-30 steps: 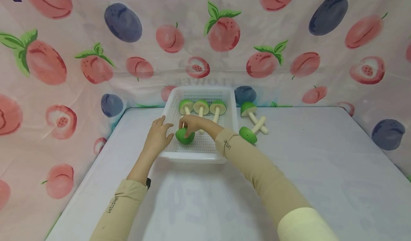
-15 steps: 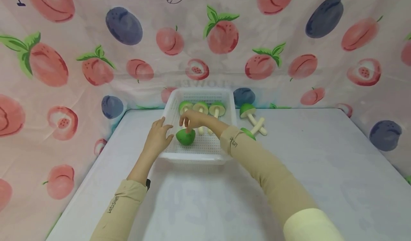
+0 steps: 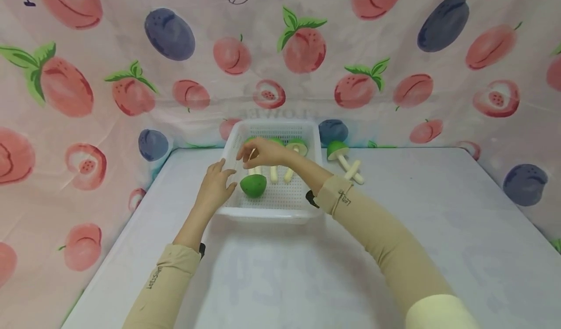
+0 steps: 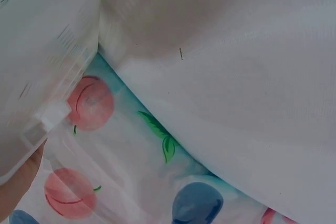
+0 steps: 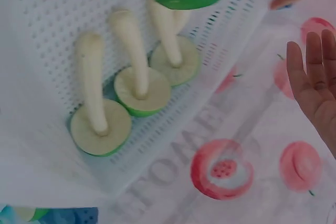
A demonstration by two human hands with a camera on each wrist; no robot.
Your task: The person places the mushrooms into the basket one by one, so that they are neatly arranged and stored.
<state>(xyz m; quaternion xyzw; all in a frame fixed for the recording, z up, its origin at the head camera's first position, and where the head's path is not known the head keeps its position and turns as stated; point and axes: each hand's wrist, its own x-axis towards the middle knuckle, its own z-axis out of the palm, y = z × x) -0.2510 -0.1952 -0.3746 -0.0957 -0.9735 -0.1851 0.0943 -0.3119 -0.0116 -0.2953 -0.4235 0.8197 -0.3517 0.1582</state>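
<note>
A white plastic basket (image 3: 271, 213) holds several toy mushrooms with green caps and cream stems. Three lie in a row at its back, one of them a mushroom (image 3: 296, 147) at the right; the same row shows in the right wrist view, where one mushroom (image 5: 142, 92) is in the middle. Nearer the front lies another mushroom (image 3: 253, 186), its domed cap facing me. My right hand (image 3: 265, 152) hovers above them, fingers relaxed and holding nothing, partly covering the back row. My left hand (image 3: 215, 185) rests at the basket's left rim, fingers loosely spread.
Right of the basket, a mushroom (image 3: 337, 149) lies on the white table (image 3: 438, 212), crossed by the stem (image 3: 353, 169) of another whose cap my right sleeve hides. A fruit-printed cloth (image 3: 175, 114) hangs behind and along the sides.
My right hand has let go of the front mushroom, which stays in the basket, and has moved up and back from it. My left hand has stayed at the rim.
</note>
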